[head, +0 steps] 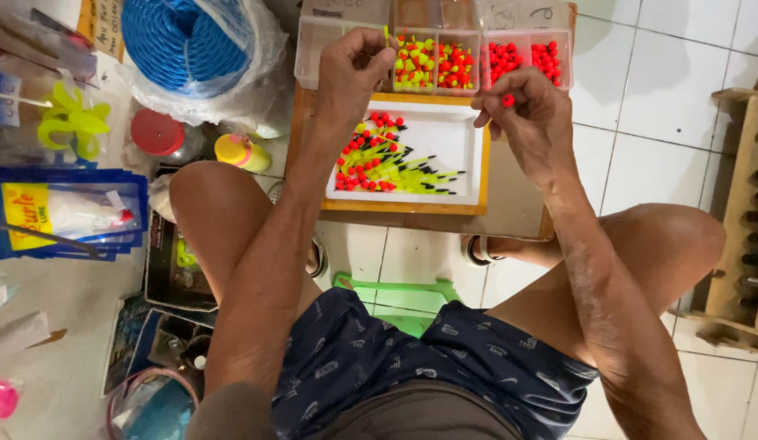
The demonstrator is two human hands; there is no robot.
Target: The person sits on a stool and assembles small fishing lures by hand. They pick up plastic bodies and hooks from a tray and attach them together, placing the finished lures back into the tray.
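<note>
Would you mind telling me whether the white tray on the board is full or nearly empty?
Partly full: red beads and yellow-green sticks fill the white tray's left half only.

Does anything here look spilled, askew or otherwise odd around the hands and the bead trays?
Nothing stands out. The left hand pinches a thin yellow-green stick, the right hand a small round red bead. Red beads and yellow-black sticks lie loosely heaped inside the white rectangular tray; none lie outside it. The clear plastic compartment box sits level.

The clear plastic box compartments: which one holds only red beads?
The rightmost compartment, just above the right hand, holds only red beads; the compartments to its left hold mixed yellow-green and red ones.
</note>
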